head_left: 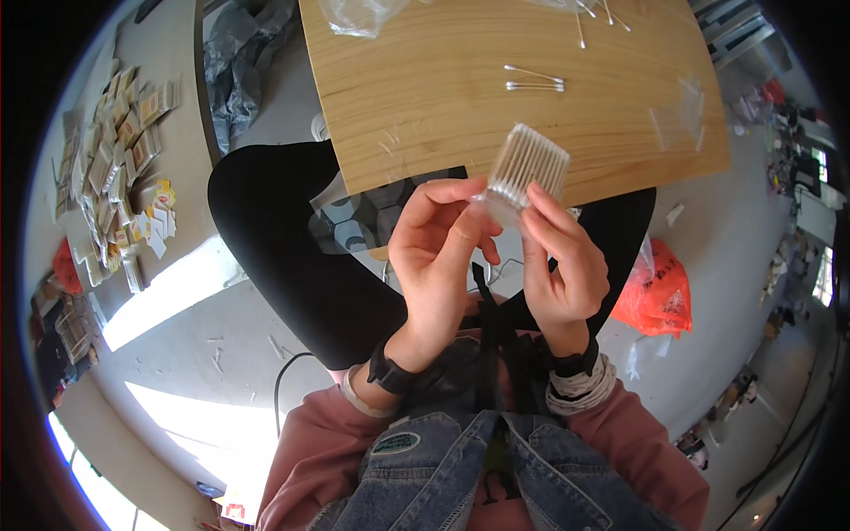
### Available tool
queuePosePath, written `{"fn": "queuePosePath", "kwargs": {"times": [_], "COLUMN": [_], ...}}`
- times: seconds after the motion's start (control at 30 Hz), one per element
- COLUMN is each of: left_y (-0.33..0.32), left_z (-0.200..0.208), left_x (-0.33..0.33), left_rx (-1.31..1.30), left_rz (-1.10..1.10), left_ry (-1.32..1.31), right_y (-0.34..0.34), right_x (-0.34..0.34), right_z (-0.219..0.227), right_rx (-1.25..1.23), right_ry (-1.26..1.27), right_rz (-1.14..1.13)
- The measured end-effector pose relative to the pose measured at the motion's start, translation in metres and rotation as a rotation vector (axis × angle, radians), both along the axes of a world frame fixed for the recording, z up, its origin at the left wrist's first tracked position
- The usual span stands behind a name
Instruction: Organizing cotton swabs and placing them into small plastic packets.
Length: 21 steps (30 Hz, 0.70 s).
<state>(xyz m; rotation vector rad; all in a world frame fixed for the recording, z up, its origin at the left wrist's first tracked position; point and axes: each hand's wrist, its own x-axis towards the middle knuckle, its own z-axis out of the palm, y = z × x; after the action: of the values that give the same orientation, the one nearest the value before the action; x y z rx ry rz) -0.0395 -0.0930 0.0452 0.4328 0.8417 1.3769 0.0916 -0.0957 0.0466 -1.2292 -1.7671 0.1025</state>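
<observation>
Between my two hands, above the near edge of the wooden table (pixel 425 106), is a clear pack of cotton swabs (pixel 533 161), its sticks lined up side by side. My left hand (pixel 440 239) pinches the pack's near left corner, where clear film bunches up. On the right side, the fingers of my right hand (pixel 561 261) press against the pack's lower edge. Farther off on the table lie a few loose cotton swabs (pixel 535 86), apart from both hands.
Clear plastic bags (pixel 361 13) and more swabs (pixel 582 31) lie at the table's far side. A clear film piece (pixel 680 119) rests at right. Many swab packs (pixel 115 159) are heaped on another table at left. An orange-red plastic bag (pixel 655 292) sits on the floor.
</observation>
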Motion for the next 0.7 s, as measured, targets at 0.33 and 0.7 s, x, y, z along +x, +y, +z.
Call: {"fn": "queuePosePath", "kwargs": {"times": [0.33, 0.7], "left_y": [-0.002, -0.008], "left_z": [0.008, -0.001], "left_x": [0.008, 0.02], "left_rx": [-0.155, -0.103], "left_rz": [0.039, 0.196], "left_ry": [-0.082, -0.113], "right_y": [-0.001, -0.002], "right_x": [-0.002, -0.006], "right_z": [0.0, 0.0], "right_rx": [0.027, 0.026], "right_ry": [-0.045, -0.037], "right_rz": [0.011, 0.039]}}
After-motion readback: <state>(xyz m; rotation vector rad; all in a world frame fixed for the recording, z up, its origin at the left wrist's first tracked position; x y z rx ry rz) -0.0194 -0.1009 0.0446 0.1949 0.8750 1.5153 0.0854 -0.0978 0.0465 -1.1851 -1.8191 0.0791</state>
